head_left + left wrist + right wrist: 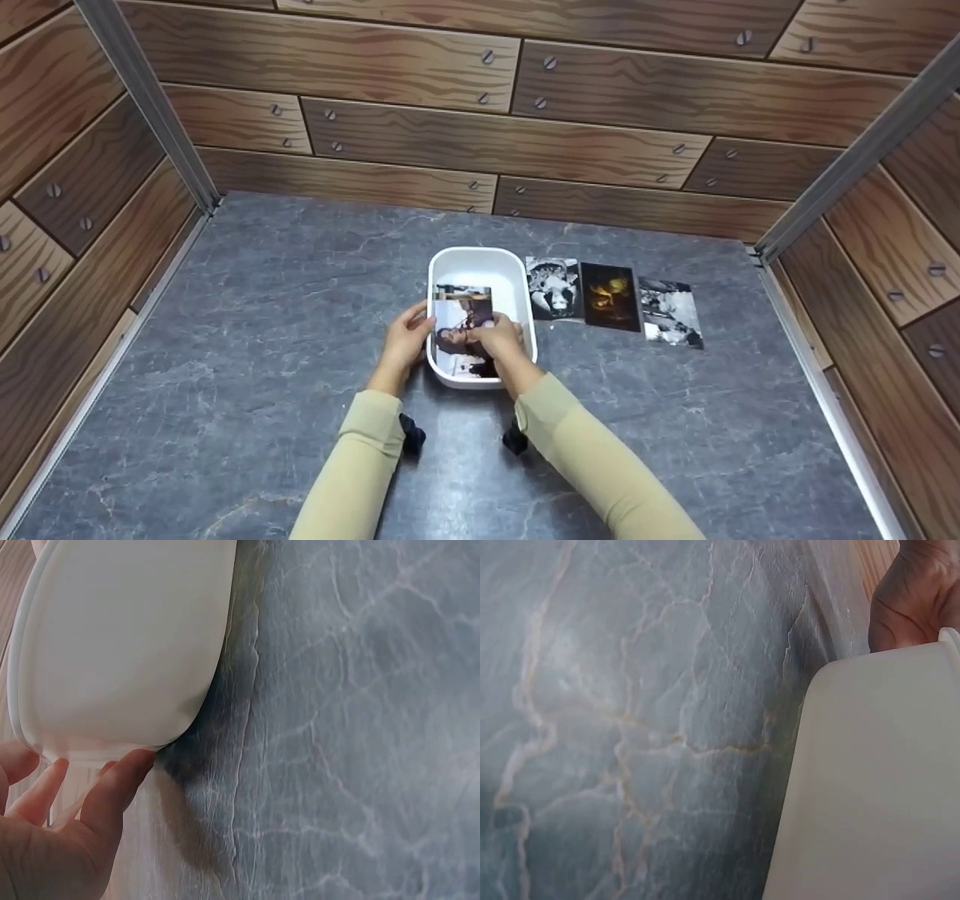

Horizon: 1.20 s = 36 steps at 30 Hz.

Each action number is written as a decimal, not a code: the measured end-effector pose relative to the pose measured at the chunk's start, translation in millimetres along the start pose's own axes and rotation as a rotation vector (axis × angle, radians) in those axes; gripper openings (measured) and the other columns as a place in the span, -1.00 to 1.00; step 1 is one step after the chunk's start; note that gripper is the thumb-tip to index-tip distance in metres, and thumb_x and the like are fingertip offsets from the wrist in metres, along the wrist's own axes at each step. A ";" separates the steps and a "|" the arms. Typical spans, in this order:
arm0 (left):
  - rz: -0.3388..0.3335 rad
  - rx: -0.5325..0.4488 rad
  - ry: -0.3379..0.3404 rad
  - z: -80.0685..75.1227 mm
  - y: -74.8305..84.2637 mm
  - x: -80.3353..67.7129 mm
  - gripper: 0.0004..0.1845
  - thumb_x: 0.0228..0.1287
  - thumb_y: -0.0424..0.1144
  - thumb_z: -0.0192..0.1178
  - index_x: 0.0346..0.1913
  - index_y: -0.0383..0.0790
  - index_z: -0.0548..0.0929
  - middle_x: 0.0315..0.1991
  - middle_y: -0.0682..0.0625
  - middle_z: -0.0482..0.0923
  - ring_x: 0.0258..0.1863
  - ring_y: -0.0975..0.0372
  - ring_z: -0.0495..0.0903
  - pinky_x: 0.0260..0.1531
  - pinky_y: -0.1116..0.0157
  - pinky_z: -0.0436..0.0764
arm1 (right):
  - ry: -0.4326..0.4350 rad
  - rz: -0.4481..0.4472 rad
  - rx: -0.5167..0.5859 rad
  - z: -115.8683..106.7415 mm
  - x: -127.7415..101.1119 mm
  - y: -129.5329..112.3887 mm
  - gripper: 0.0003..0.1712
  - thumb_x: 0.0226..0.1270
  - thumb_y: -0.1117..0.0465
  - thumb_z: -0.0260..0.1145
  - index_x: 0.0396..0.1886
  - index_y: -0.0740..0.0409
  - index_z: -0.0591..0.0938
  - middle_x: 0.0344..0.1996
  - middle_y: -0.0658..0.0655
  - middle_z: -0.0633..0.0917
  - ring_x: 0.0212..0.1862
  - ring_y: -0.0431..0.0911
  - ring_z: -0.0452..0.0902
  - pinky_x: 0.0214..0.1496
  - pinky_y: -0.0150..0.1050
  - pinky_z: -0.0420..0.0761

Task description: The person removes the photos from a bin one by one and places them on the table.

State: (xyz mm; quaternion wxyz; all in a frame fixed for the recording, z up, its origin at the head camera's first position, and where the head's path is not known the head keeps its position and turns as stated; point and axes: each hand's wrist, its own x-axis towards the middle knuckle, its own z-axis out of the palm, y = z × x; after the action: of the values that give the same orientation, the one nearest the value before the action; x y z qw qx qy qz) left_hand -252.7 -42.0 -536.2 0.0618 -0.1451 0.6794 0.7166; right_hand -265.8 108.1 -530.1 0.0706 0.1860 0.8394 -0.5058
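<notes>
Right hand point(501, 339) reaching into the white tray point(521, 279) from the near side — fingers curled down onto the stack of photos point(463, 330), pinching the top print at its right edge. Left hand point(407, 339) bracing at the tray's left rim, fingers lightly bent, thumb touching the stack's left edge; a true grip on that side not confirmable. In the left wrist view, fingertips point(124, 774) touching the tray's outer wall at its base.

Stack lying inside the tray's near half, directly under the right-hand grip, long axis running away from the person — parallel to the tray's long sides. Right hand sitting nearer, on the stack itself.

Tray resting flat on the grey marbled worktop point(262, 337). Three loose photos point(611, 298) lying in a row just right of the tray, well clear of both hands.
</notes>
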 end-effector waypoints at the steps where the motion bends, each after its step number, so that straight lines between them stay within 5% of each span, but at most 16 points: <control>1: -0.001 0.000 0.002 0.2 0.1 -0.1 -0.53 0.41 -0.35 0.10 0.35 -0.28 0.40 0.26 -0.39 0.41 0.18 -0.12 0.51 -0.06 0.15 0.67 | 0.006 0.003 -0.002 -0.2 -0.2 0.0 -0.24 -0.12 0.33 0.40 0.23 0.30 0.49 0.14 0.36 0.47 0.17 0.16 0.35 0.31 -0.02 0.33; 7: 0.003 -0.011 0.003 0.5 0.4 -0.5 -0.54 0.40 -0.37 0.11 0.33 -0.28 0.42 0.25 -0.38 0.43 0.16 -0.09 0.52 -0.08 0.14 0.68 | 0.118 -0.038 -0.045 -0.8 -2.1 -1.2 -0.24 -0.16 0.32 0.41 0.20 0.13 0.49 0.06 0.28 0.54 0.11 0.15 0.41 0.17 -0.06 0.38; 12: 0.021 -0.004 0.004 -0.2 0.9 0.2 -0.54 0.39 -0.38 0.11 0.32 -0.29 0.43 0.18 -0.39 0.48 0.09 -0.09 0.55 -0.18 0.20 0.68 | 0.143 -0.085 0.081 -0.1 -2.2 -0.9 -0.28 -0.11 0.48 0.32 0.17 0.08 0.49 -0.11 0.21 0.64 -0.20 -0.01 0.49 -0.32 -0.33 0.44; 15: 0.021 0.006 0.008 -0.3 0.9 0.0 -0.55 0.39 -0.37 0.11 0.32 -0.29 0.44 0.17 -0.39 0.49 0.08 -0.08 0.56 -0.21 0.21 0.69 | 0.126 -0.072 0.186 0.0 -1.4 -0.8 -0.29 -0.07 0.55 0.27 0.18 0.12 0.49 -0.15 0.24 0.63 -0.29 -0.08 0.43 -0.42 -0.42 0.42; 23: -0.005 0.001 0.002 -0.7 3.1 -1.2 -0.55 0.39 -0.34 0.12 0.32 -0.25 0.45 0.21 -0.36 0.47 0.06 -0.03 0.57 -0.13 0.13 0.69 | 0.141 -0.091 0.393 0.6 1.7 -2.9 -0.54 0.08 0.51 0.31 0.04 0.40 0.54 -0.12 0.32 0.62 -0.12 -0.03 0.48 -0.15 -0.33 0.57; 36: 0.025 -0.004 0.005 -1.2 1.4 0.3 -0.54 0.37 -0.37 0.14 0.31 -0.31 0.44 0.20 -0.40 0.47 0.10 -0.09 0.56 -0.11 0.16 0.69 | 0.269 -0.185 0.639 -16.6 8.2 -25.4 -0.66 0.15 0.53 0.31 -0.04 0.43 0.54 -0.15 0.28 0.64 -0.05 0.02 0.52 0.04 -0.28 0.60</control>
State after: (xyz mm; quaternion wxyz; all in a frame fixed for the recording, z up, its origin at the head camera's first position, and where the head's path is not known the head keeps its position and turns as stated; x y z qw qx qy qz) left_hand -253.2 -43.3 -535.1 0.0508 -0.1385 0.6801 0.7182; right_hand -282.0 113.9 -503.7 -0.1487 0.1868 0.6540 -0.7179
